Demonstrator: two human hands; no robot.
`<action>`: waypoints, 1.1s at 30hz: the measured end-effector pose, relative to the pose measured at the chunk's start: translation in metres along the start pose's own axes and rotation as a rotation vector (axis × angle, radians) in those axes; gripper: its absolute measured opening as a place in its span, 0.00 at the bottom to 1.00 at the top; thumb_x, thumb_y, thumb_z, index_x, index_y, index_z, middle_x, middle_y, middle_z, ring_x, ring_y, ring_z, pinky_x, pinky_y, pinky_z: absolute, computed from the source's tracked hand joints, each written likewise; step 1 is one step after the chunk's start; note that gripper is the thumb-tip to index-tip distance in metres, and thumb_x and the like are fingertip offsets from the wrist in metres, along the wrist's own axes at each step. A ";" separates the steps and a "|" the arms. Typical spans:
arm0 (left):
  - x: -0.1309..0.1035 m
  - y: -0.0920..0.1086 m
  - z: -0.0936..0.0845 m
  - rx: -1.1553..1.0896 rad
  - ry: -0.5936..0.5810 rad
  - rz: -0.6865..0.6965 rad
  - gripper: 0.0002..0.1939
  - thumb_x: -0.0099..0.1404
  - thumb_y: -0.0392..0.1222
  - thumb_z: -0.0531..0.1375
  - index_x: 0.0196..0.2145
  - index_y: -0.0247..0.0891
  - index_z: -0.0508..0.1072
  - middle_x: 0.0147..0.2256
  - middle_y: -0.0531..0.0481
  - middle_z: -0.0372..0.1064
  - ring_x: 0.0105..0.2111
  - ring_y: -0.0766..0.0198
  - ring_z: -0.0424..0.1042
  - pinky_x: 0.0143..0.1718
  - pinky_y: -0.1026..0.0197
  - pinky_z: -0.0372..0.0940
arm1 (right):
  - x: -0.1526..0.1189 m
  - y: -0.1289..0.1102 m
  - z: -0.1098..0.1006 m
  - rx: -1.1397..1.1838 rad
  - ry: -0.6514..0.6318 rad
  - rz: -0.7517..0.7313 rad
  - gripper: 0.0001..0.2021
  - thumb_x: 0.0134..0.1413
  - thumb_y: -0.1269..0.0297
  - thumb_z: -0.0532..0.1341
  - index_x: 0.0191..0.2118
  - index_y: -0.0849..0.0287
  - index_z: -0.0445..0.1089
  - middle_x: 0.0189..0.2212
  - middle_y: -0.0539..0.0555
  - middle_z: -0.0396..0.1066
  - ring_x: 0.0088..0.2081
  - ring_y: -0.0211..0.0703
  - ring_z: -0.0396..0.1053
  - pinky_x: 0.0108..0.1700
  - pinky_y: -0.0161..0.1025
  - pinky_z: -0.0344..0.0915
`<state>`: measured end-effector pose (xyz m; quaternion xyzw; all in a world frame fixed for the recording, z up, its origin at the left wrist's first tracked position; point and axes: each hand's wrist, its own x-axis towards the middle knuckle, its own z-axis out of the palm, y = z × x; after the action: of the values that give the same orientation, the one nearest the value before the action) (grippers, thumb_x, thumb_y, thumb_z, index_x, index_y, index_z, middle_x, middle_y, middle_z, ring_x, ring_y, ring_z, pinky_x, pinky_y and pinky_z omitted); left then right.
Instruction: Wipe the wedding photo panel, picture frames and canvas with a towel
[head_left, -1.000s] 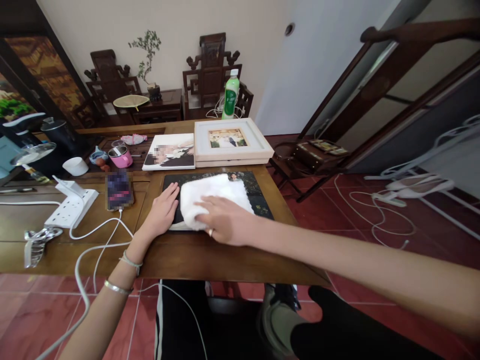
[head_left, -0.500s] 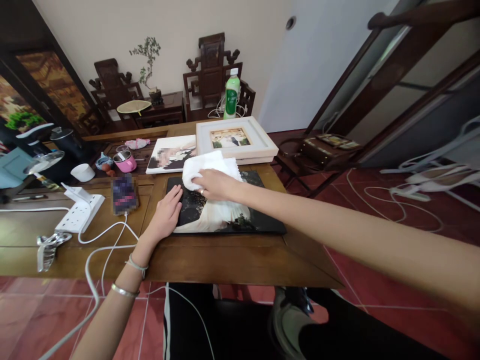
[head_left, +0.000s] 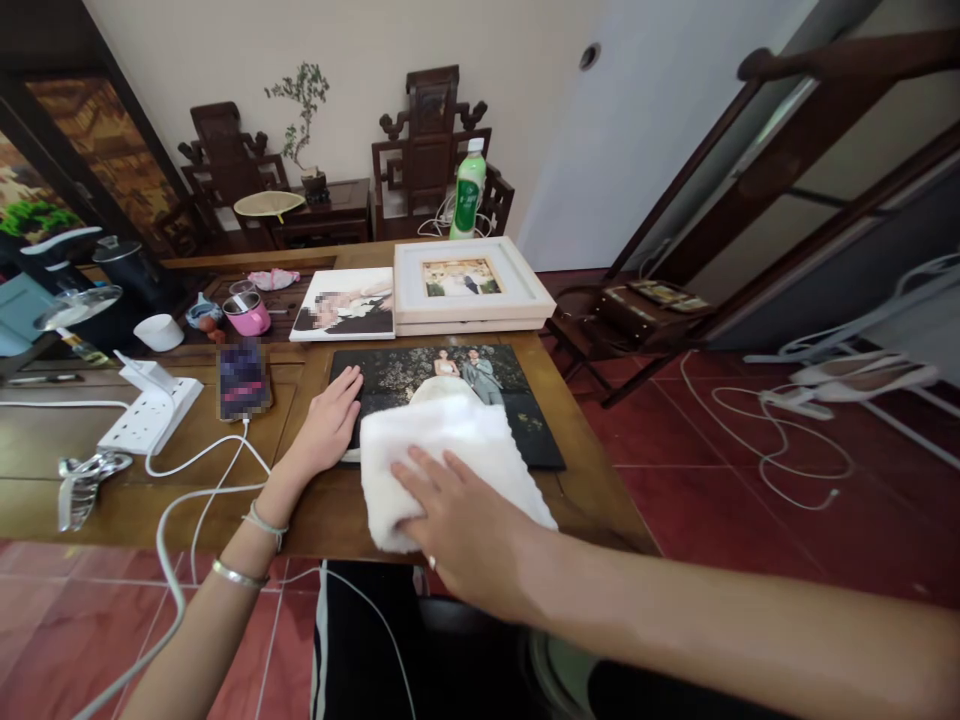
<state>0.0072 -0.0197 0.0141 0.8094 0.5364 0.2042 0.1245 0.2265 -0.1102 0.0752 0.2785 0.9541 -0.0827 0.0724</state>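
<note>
Across the middle of the view, a brown wooden table (head_left: 315, 520) stretches above a floor of red tiles (head_left: 675, 510). On its right part lies flat a dark photo panel (head_left: 390, 370), which shows two figures, one of them in a grey suit. Behind this panel rests a pale box frame (head_left: 521, 290) with a small picture in its centre, and just beside it, at its left, is a white-edged photo board (head_left: 349, 300).

A white fluffy cloth (head_left: 442, 445) covers the near middle part of the panel and reaches past its near edge. The right hand (head_left: 472, 535) lies upon the cloth, with its fingers bent and a little apart; whether they also pinch the folded corner, I cannot tell. The left hand (head_left: 330, 425) is spread flat, palm down, at the left edge of the panel, its fingers close together.

To the left are a white power strip (head_left: 142, 418) with cables, and a green bottle (head_left: 466, 200) stands behind the frame. A phone (head_left: 244, 382) is plugged to a white cable. Smaller still are a clear hair clip (head_left: 84, 490), a white cup (head_left: 159, 332) and a pink cup (head_left: 253, 318).
</note>
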 end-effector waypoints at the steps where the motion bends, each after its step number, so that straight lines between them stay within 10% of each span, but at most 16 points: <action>1: 0.000 0.000 0.000 -0.003 0.003 0.003 0.25 0.70 0.42 0.43 0.63 0.36 0.57 0.66 0.41 0.49 0.66 0.55 0.47 0.64 0.44 0.47 | -0.003 -0.005 0.000 0.011 0.000 -0.014 0.19 0.51 0.67 0.61 0.50 0.58 0.73 0.62 0.70 0.56 0.62 0.75 0.50 0.55 0.67 0.55; 7: 0.000 0.000 0.000 -0.003 -0.007 -0.010 0.25 0.70 0.42 0.43 0.63 0.37 0.57 0.66 0.42 0.49 0.66 0.55 0.47 0.64 0.44 0.48 | 0.005 0.005 -0.010 0.018 0.014 0.016 0.19 0.50 0.69 0.60 0.50 0.56 0.72 0.59 0.64 0.62 0.60 0.67 0.56 0.53 0.59 0.61; 21: -0.001 -0.001 0.001 0.005 0.011 0.003 0.25 0.71 0.41 0.43 0.63 0.35 0.57 0.65 0.40 0.50 0.66 0.54 0.48 0.63 0.44 0.49 | 0.086 0.129 -0.027 -0.083 0.209 0.145 0.18 0.56 0.72 0.54 0.52 0.64 0.68 0.52 0.67 0.65 0.57 0.60 0.58 0.53 0.53 0.60; 33: 0.000 -0.005 0.003 -0.029 0.031 0.028 0.24 0.70 0.40 0.44 0.62 0.36 0.59 0.65 0.41 0.52 0.66 0.54 0.49 0.63 0.44 0.50 | 0.045 0.053 -0.005 0.049 0.112 0.105 0.22 0.52 0.73 0.57 0.54 0.60 0.70 0.66 0.66 0.47 0.67 0.65 0.37 0.62 0.67 0.40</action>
<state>0.0042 -0.0173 0.0093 0.8116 0.5238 0.2263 0.1252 0.2174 -0.0414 0.0652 0.3340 0.9385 -0.0864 0.0165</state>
